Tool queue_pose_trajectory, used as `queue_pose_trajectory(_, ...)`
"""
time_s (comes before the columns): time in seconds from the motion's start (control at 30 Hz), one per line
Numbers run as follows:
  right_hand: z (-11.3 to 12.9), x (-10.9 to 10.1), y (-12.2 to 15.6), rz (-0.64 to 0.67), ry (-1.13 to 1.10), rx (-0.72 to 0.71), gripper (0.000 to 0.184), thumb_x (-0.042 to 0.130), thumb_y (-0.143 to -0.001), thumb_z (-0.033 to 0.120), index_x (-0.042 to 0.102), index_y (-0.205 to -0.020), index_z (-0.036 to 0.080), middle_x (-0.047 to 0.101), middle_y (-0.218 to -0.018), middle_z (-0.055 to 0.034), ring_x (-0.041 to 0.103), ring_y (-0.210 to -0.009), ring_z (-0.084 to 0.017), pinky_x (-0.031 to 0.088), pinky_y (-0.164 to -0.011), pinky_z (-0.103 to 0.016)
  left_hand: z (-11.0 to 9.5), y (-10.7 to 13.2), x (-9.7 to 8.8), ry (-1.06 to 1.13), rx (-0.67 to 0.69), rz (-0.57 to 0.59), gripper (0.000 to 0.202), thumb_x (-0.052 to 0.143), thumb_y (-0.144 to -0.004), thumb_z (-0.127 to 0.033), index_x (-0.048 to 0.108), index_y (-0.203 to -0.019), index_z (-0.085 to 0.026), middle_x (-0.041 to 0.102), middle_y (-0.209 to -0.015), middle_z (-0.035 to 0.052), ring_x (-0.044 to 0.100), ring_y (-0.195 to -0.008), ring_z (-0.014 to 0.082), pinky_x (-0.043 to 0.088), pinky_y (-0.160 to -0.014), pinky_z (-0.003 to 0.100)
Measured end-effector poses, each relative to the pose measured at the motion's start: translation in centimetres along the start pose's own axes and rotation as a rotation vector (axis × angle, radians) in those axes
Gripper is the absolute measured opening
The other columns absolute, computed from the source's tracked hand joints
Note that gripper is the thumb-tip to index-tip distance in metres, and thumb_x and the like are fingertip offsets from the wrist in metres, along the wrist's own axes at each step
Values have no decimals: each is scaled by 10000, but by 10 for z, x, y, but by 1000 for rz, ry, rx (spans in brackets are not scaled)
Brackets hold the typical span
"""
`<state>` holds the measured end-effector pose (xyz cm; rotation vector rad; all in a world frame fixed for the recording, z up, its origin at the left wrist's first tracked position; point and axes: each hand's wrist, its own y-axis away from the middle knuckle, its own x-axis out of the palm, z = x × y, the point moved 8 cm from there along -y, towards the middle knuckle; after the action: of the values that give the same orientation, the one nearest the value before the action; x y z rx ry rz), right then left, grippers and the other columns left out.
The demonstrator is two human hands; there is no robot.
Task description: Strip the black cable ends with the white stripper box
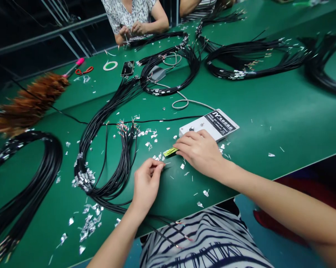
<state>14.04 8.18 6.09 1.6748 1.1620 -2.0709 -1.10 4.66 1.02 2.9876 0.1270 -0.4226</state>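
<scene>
My left hand (148, 182) is closed in a pinch near the table's front, with a thin wire (167, 163) poking out past its fingertips. My right hand (200, 153) curls over a narrow yellow-green and black tool (170, 151), whose exact kind is partly hidden under the fingers. Just behind that hand sits a white control box (212, 124) with a black label and a knob. Left of my left hand lies a looped bundle of black cables (122, 167), its stripped coloured ends fanned out at the top and silver foil around its lower left.
Foil scraps (91, 223) litter the green table (257, 149). More cable coils (25, 178) lie left and at the back. Beyond are a phone (127, 68), a tape roll (110, 66), red-handled scissors (84, 70) and a feather duster (31, 100). A co-worker's hands (133, 29) work opposite.
</scene>
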Motion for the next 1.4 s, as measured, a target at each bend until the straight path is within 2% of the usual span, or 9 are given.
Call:
queue_pose_trajectory(0.1,-3,12,-7,81,48,-60,176,574,-948,165,711,-843,200,745,-886,-21,555,-881,-199,262,-752,-357,0,-7,-2,44,-15,-28,128,629,-800,-284,628,-744,-169,622,-666,1,562,-592,119,443,-561,217)
queue_pose_trajectory(0.23,-1,14,-9,103,77,-82,187,529,-953,114,704,-960,180,735,-950,-46,564,-897,-204,266,-777,-366,0,-12,-3,74,-20,-41,134,642,-785,-292,628,-745,-164,615,-660,6,553,-579,115,424,-525,207)
queue_pose_trajectory(0.33,2,11,-8,106,57,-86,140,571,-946,193,684,-1016,149,721,-1034,-80,569,-948,-228,281,-811,-379,1,-13,-3,77,-27,-48,137,648,-781,-294,628,-749,-161,610,-656,7,548,-570,112,408,-498,197)
queue_pose_trajectory(0.43,5,11,-6,90,37,-65,170,633,-910,233,665,-1056,151,700,-1118,-93,565,-1002,-247,284,-839,-390,2,-16,-2,85,-34,-51,144,656,-772,-299,621,-739,-164,607,-642,5,543,-553,109,404,-481,194)
queue_pose_trajectory(0.5,4,14,-6,71,53,-44,118,593,-924,175,675,-1007,169,712,-1055,-72,572,-966,-227,272,-867,-393,2,-18,-2,91,-34,-52,146,661,-762,-299,616,-727,-165,606,-632,2,537,-540,108,405,-477,195)
queue_pose_trajectory(0.63,4,20,-8,41,91,-74,267,472,-950,74,696,-874,199,702,-826,-3,556,-804,-161,219,-964,-403,3,-22,0,84,-32,-54,142,646,-762,-295,612,-720,-164,598,-624,-5,526,-527,102,408,-491,202)
queue_pose_trajectory(0.8,4,21,-15,99,114,-123,323,459,-922,46,706,-799,214,630,-670,27,527,-735,-151,164,-1047,-431,6,-26,1,41,-23,-65,142,630,-772,-295,609,-720,-164,596,-625,-5,535,-532,109,403,-495,206)
queue_pose_trajectory(1.13,4,20,-18,192,105,-99,315,468,-896,34,715,-814,210,639,-722,8,550,-763,-163,145,-1063,-483,10,-33,5,-11,-23,-56,137,613,-770,-297,604,-706,-177,603,-607,-6,549,-533,121,391,-490,209)
queue_pose_trajectory(1.4,4,19,-19,211,27,-41,217,546,-867,48,720,-882,178,702,-870,-44,592,-889,-207,159,-1059,-518,10,-33,6,-38,-16,-49,137,611,-776,-302,597,-707,-185,588,-589,-11,565,-540,129,405,-493,210)
